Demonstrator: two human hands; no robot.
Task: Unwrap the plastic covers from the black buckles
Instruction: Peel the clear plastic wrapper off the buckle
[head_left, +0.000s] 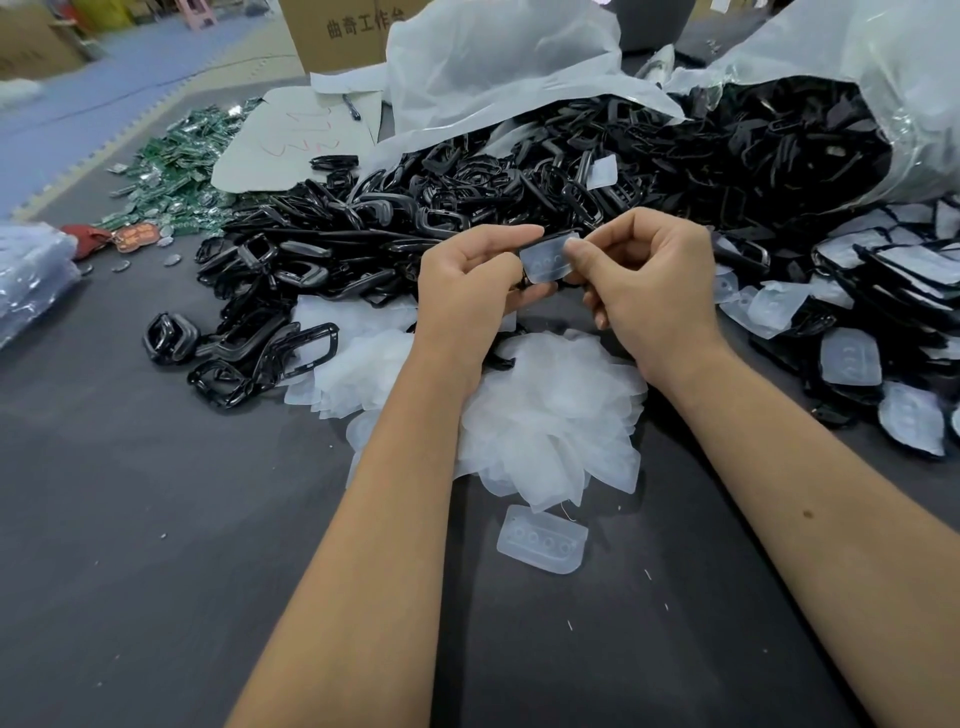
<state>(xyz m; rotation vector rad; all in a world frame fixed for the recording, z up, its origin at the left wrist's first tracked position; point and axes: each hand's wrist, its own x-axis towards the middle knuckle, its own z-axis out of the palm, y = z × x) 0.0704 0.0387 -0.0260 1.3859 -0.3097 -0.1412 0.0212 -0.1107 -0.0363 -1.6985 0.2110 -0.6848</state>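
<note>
Both hands are up at frame centre on one piece: left hand (470, 280) curled around a black buckle (524, 283), mostly hidden in the fingers; right hand (649, 283) pinching the edge of its translucent plastic cover (545, 262) between thumb and forefinger. Cover looks partly lifted off the buckle, not yet free; how much of it is still attached is hard to tell. Progress, judged from the piles: a big heap of bare black buckles (332, 249) fills the centre-left and spills from the open white plastic sack (493, 67) at upper centre, so a lot reads as done, though which of those came out of covers cannot be confirmed. Discarded covers (550, 415) are mounded just below the hands, with one stray cover (543, 540) lying apart lower down on the grey table (130, 519). Left to do: a stack of still-covered buckles (883, 291) at the right edge, white film showing on black frames, plus more inside the second clear bag (893, 62) at upper right, contents there too dark to sort. Estimate: well into the job, sizeable batch remaining on the right. Unrelated stuff at upper left: green circuit boards (176, 161), a cardboard box (343, 31), a pen (351, 106) on a sheet of paper.
</note>
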